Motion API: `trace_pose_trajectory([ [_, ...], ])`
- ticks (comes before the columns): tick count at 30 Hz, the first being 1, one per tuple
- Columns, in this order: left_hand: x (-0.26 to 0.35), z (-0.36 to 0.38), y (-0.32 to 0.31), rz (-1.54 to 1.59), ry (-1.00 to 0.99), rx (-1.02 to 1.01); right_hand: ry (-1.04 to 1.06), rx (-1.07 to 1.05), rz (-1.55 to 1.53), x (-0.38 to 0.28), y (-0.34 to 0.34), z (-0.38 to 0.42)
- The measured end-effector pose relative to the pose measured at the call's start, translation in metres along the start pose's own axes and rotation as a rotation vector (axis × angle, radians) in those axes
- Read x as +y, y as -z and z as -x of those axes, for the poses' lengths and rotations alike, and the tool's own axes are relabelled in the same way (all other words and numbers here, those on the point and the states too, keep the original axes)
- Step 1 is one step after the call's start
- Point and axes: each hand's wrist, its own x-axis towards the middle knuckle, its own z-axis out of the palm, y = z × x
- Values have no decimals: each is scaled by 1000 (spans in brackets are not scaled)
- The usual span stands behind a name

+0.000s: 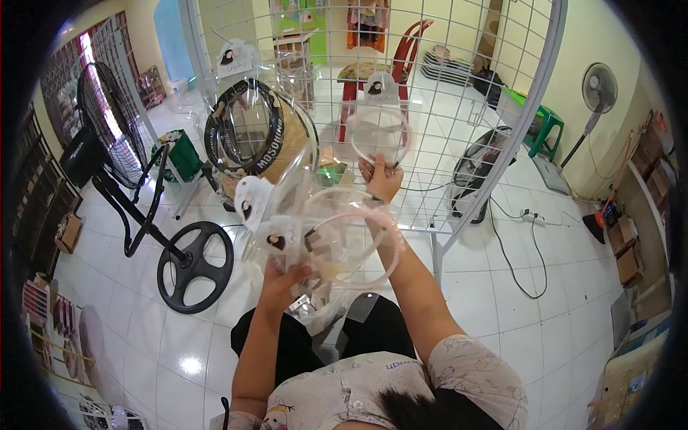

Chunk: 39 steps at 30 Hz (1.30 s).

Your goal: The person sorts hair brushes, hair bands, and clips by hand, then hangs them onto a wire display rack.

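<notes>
Several bagged hoops (347, 251) are bunched in the closed left hand (282, 284) before the wire rack (525, 100); the half-curled right hand (382, 178), grip unclear, perhaps steadies a packet (380, 130) there.

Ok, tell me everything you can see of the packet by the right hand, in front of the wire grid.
The packet looks like clear plastic around a pale, pinkish-white ring. At its top is a white card with a dark figure and unreadable lettering. It sits roughly upright before the wire grid. The right hand is at its lower edge, apparently touching it. I can't tell whether it hangs from a hook.
</notes>
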Motion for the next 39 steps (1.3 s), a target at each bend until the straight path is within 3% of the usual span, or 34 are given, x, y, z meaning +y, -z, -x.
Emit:
trace_pose_trajectory([
  [2,7,-6,-17,13,5,-39,-56,27,25,3,7,0],
  [4,-6,-10,-12,48,38,-46,70,-76,186,12,37,14],
  [6,-26,-18,5,55,64,-80,-6,-82,309,1,66,32],
  [8,-22,-18,4,65,50,-105,-287,3,390,-32,99,37],
  [10,-23,-20,6,41,41,-119,-320,42,292,-57,119,36],
  [12,-28,-26,12,-10,48,-124,-416,-283,276,-89,128,27],
  [16,-41,-30,12,-102,77,-29,-320,-795,833,-159,57,70],
  [17,-44,-32,17,-55,96,-135,-270,-919,990,-165,50,77],
  [20,-59,-34,28,-70,95,-93,-178,-910,1359,-161,56,77],
  [21,-60,-34,30,-173,77,-96,-97,-851,1312,-156,65,76],
  [24,-53,-30,12,89,179,-13,16,-697,1094,-152,77,73],
  [28,-39,-29,-1,186,198,-98,-216,-562,850,-154,93,57],
  [33,-46,-29,0,203,170,-101,-45,-347,639,-173,81,56],
  [37,-52,-32,3,145,142,-49,242,-385,510,-177,58,56],
  [39,-50,-31,2,148,175,-30,268,-391,461,-177,44,57],
])
